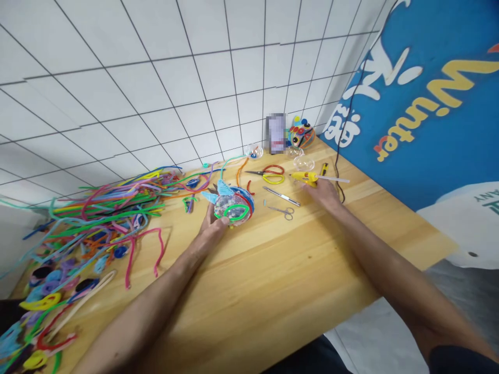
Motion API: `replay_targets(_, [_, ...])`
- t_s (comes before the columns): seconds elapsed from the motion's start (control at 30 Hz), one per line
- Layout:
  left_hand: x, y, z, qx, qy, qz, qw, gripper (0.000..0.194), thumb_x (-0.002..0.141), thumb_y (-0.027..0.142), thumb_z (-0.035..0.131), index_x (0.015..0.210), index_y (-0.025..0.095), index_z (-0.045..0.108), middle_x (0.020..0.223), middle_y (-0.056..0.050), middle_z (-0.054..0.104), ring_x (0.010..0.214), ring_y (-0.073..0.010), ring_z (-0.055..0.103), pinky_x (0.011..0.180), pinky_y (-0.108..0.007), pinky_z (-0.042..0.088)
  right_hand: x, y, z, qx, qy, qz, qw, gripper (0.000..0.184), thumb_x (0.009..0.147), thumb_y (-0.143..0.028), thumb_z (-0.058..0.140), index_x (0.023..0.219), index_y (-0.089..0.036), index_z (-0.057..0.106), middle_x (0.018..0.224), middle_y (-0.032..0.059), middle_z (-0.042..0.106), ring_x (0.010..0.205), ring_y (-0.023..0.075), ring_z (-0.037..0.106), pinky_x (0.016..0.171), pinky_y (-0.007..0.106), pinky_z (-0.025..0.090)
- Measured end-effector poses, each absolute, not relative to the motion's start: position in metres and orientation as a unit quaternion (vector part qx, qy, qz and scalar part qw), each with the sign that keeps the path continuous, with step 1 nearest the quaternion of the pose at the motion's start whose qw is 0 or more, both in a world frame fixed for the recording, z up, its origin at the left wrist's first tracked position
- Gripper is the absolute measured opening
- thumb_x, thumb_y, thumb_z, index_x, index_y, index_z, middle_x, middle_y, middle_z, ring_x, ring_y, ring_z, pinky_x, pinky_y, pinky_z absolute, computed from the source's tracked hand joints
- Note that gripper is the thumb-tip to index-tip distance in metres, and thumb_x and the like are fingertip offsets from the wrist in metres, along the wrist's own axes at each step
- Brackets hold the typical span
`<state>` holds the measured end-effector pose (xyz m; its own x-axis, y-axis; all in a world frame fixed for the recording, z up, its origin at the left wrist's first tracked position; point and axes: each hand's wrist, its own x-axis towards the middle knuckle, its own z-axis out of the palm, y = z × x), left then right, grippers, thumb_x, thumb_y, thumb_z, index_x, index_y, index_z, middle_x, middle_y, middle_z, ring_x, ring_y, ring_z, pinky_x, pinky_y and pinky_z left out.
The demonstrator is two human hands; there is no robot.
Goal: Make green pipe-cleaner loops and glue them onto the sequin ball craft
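Note:
My left hand (214, 223) holds a round craft ball (229, 205) just above the table. Light-blue pipe-cleaner fins stick up from the ball, and green, red and blue pipe cleaners curve over its surface. My right hand (325, 195) is closed round a yellow glue gun (305, 177), from whose back a white glue stick (338, 179) juts to the right. Between the hands lie a craft knife (281, 196), small metal scissors (284, 212) and larger scissors (268, 173) with red and yellow handles.
Heaped pipe cleaners (120, 195) cover the table's left side. Against the tiled wall stand a blurred phone (276, 134) and a decorated colourful ball (302, 134), with clear plastic half-shells (304, 163) in front. A black cable (338, 158) runs down at the right beside a blue poster (429, 114).

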<state>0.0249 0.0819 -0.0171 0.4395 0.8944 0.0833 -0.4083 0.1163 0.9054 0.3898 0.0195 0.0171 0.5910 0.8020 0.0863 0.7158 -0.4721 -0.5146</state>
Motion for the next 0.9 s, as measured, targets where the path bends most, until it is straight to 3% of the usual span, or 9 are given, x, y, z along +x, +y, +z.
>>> replay_targets(0.17, [0.024, 0.081, -0.016, 0.47, 0.256, 0.478, 0.696, 0.08, 0.067, 0.048, 0.103, 0.136, 0.03, 0.066, 0.127, -0.006, 0.08, 0.115, -0.0283, 0.078, 0.109, -0.046, 0.062, 0.365, -0.003, 0.027, -0.693, -0.498, 0.217, 0.474, 0.045, 0.094, -0.057, 0.069, 0.114, -0.019, 0.081, 0.116, 0.013, 0.085, 0.113, 0.0337, 0.079, 0.102, 0.046, 0.062])
replay_targets(0.23, [0.022, 0.081, -0.018, 0.47, 0.258, 0.477, 0.696, 0.08, 0.068, 0.047, 0.103, 0.136, 0.03, 0.066, 0.126, -0.006, 0.079, 0.111, -0.0263, 0.078, 0.104, -0.042, 0.063, 0.352, -0.018, 0.033, -0.628, -0.526, 0.279, 0.501, 0.041, 0.092, -0.059, 0.075, 0.109, -0.023, 0.081, 0.108, 0.0094, 0.085, 0.107, 0.0314, 0.08, 0.096, 0.045, 0.065])
replay_targets(0.37, [0.018, 0.083, -0.021, 0.481, 0.268, 0.468, 0.691, 0.08, 0.069, 0.048, 0.103, 0.137, 0.029, 0.066, 0.127, -0.007, 0.08, 0.107, -0.0265, 0.078, 0.098, -0.041, 0.065, 0.332, -0.039, 0.042, -0.564, -0.591, 0.326, 0.477, 0.027, 0.096, -0.054, 0.078, 0.093, -0.028, 0.078, 0.089, 0.0041, 0.079, 0.083, 0.0256, 0.076, 0.071, 0.037, 0.064])
replay_targets(0.43, [0.015, 0.083, -0.02, 0.492, 0.273, 0.46, 0.686, 0.083, 0.069, 0.049, 0.102, 0.141, 0.029, 0.065, 0.127, -0.007, 0.079, 0.106, -0.0274, 0.078, 0.097, -0.043, 0.066, 0.327, -0.044, 0.045, -0.543, -0.621, 0.329, 0.459, 0.024, 0.098, -0.05, 0.076, 0.092, -0.027, 0.077, 0.086, 0.0027, 0.077, 0.076, 0.0226, 0.072, 0.066, 0.035, 0.06])
replay_targets(0.6, [0.009, 0.083, -0.02, 0.51, 0.288, 0.437, 0.683, 0.082, 0.069, 0.051, 0.102, 0.139, 0.026, 0.067, 0.126, -0.009, 0.079, 0.11, -0.0297, 0.078, 0.1, -0.045, 0.065, 0.32, -0.044, 0.041, -0.516, -0.659, 0.324, 0.441, 0.017, 0.099, -0.04, 0.076, 0.112, -0.029, 0.079, 0.096, 0.0021, 0.082, 0.079, 0.0215, 0.074, 0.077, 0.037, 0.063])
replay_targets(0.9, [0.005, 0.082, -0.027, 0.512, 0.298, 0.435, 0.678, 0.083, 0.069, 0.049, 0.101, 0.141, 0.03, 0.066, 0.13, -0.008, 0.078, 0.114, -0.0323, 0.078, 0.103, -0.049, 0.065, 0.315, -0.044, 0.038, -0.518, -0.657, 0.327, 0.44, 0.015, 0.101, -0.041, 0.075, 0.111, -0.031, 0.08, 0.099, 0.0022, 0.081, 0.078, 0.022, 0.071, 0.079, 0.039, 0.064])
